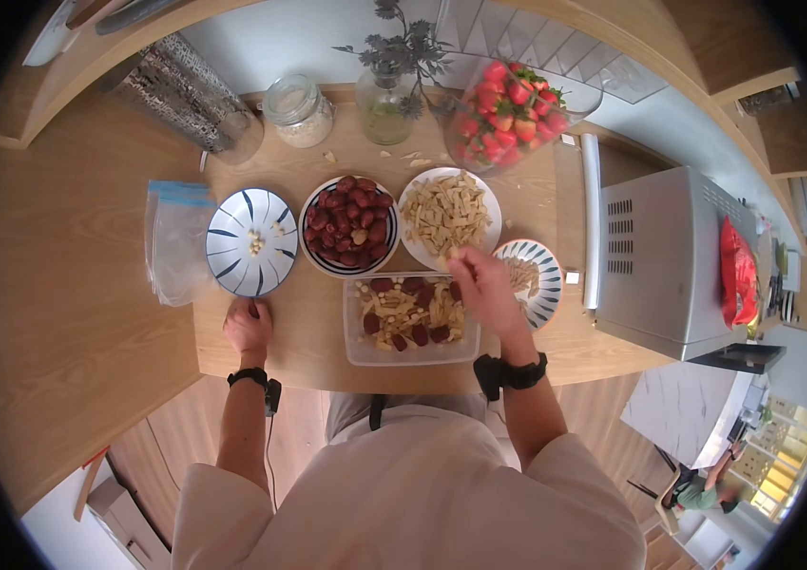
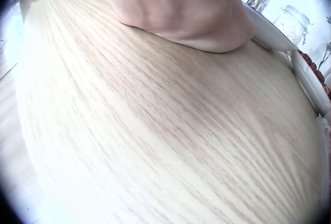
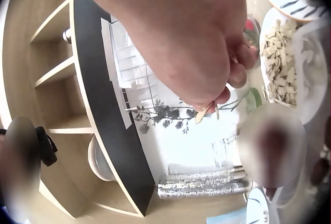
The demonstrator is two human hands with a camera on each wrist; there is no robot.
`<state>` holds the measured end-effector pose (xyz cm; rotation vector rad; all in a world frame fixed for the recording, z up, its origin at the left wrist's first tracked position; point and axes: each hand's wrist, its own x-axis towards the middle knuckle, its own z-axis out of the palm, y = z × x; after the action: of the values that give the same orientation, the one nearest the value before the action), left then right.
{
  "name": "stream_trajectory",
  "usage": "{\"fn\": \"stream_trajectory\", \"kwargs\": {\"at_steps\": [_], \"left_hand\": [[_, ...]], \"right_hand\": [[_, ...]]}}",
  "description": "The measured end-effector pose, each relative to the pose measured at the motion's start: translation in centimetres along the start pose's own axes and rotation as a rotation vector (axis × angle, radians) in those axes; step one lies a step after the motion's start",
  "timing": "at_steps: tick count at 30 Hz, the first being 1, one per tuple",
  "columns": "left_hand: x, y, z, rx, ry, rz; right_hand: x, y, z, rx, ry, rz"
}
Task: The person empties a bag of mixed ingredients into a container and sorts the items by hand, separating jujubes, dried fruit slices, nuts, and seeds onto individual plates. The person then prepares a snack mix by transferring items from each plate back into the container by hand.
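Observation:
My right hand [image 1: 484, 290] pinches pale dried slices [image 3: 201, 114] between thumb and fingertips, above the front of a white plate [image 1: 491, 228] heaped with more slices [image 1: 446, 211]. Just below it stands a clear plastic box [image 1: 354, 347] holding slices, red dates and small pale seeds. My left hand [image 1: 248, 328] rests on the table near a blue-striped plate [image 1: 228, 242] with a few pale seeds [image 1: 256, 242]. A dark spot shows at its fingers; I cannot tell whether it holds something. In the left wrist view its fingers are hidden behind the hand [image 2: 181, 12].
A bowl of red dates [image 1: 351, 218] stands between the plates. An orange-rimmed plate [image 1: 548, 294] sits right of the box, clear bags [image 1: 178, 247] at left. Behind are a glass jar [image 1: 297, 112], a vase [image 1: 384, 109] and a strawberry container [image 1: 508, 119]; a grey appliance [image 1: 651, 261] is at right.

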<state>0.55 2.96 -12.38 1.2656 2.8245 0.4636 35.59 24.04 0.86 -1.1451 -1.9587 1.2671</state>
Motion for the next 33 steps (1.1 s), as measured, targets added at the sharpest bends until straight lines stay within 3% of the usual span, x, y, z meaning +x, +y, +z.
{"fn": "stream_trajectory", "kwargs": {"at_steps": [3, 11, 18, 33], "left_hand": [[0.0, 0.0, 0.0, -0.008, 0.02, 0.016], [0.0, 0.2, -0.4, -0.002, -0.008, 0.002], [0.0, 0.3, -0.1, -0.017, 0.082, 0.047], [0.0, 0.4, -1.0, -0.095, 0.037, 0.044]], "right_hand": [[-1.7, -0.7, 1.2, 0.054, -0.11, 0.057], [-4.2, 0.2, 4.7, -0.102, -0.332, -0.033], [-5.2, -0.6, 5.9, -0.13, -0.357, -0.09], [-6.2, -2.9, 7.5, -0.265, -0.375, -0.07]]}}
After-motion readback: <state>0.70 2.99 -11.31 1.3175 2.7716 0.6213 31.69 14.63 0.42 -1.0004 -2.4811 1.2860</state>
